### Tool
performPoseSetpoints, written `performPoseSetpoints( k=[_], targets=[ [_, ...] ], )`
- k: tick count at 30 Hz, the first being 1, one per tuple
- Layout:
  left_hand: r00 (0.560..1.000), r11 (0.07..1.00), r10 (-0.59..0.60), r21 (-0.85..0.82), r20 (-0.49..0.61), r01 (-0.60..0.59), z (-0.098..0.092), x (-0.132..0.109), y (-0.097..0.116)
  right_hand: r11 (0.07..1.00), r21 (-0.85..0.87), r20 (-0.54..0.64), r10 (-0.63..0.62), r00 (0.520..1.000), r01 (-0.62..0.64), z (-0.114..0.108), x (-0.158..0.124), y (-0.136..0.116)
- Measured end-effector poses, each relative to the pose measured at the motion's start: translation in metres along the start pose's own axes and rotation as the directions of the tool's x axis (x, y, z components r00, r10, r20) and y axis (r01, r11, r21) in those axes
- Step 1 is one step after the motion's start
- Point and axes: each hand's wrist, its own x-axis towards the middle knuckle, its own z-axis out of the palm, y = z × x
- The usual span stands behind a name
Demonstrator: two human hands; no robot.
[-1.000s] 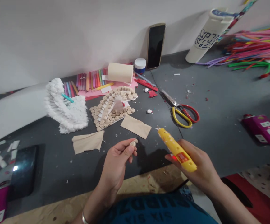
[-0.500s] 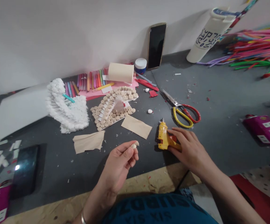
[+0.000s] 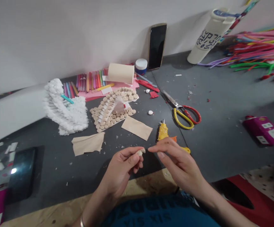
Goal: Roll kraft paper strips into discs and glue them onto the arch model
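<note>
My left hand (image 3: 125, 164) pinches a small cream roll of cloth or tape (image 3: 141, 152) between thumb and fingertips. Close to its right, my right hand (image 3: 174, 157) has its fingers stretched toward the roll, with nothing in them and a small gap left. Partly behind the right hand lies a yellow glue gun (image 3: 162, 131), nozzle pointing away from me. Two beige strips lie flat, one strip (image 3: 137, 128) in the middle and another strip (image 3: 88, 143) to the left. Behind them stands a craft piece (image 3: 114, 110) covered in small beige rolls.
Scissors (image 3: 183, 112) with red and yellow handles lie right of centre. A white fluffy craft piece (image 3: 68, 110) stands left. At the back are a beige roll (image 3: 121, 73), a jar (image 3: 141, 65), a leaning phone (image 3: 157, 46) and a tumbler (image 3: 210, 37). A dark phone (image 3: 22, 173) lies front left.
My right hand has let go of the glue gun, leaving it on the table, and moved left toward the roll. My left hand still holds the roll, shifted slightly right.
</note>
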Motion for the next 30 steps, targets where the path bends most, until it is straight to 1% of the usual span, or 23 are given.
performPoseSetpoints(
  k=[5, 13, 18, 23, 26, 30],
  targets=[
    [1.000, 0.998, -0.026, 0.049, 0.005, 0.026, 0.001, -0.001, 0.001, 1.000, 0.012, -0.005, 0.018, 1.000, -0.018, -0.001, 0.003, -0.003],
    [0.999, 0.997, -0.040, 0.067, -0.003, 0.040, 0.002, 0.000, 0.001, 0.997, 0.071, 0.043, 0.017, 0.999, -0.020, -0.001, 0.003, -0.002],
    [0.999, 0.994, -0.044, 0.103, -0.003, 0.044, 0.001, -0.001, 0.000, 1.000, 0.031, 0.090, -0.004, 0.996, 0.001, -0.005, 0.002, -0.002],
    [0.999, 0.986, -0.033, 0.163, 0.003, 0.032, -0.001, -0.001, -0.001, 0.997, -0.046, 0.116, -0.056, 0.992, 0.062, -0.010, 0.003, -0.004],
    [1.000, 0.978, -0.005, 0.209, -0.004, 0.006, -0.003, 0.000, -0.002, 0.989, -0.095, 0.135, -0.104, 0.985, 0.117, -0.012, 0.002, -0.006],
    [0.999, 0.964, 0.029, 0.264, -0.014, -0.024, -0.004, 0.000, -0.003, 0.976, -0.133, 0.133, -0.157, 0.979, 0.175, -0.012, 0.001, -0.007]
  ],
)
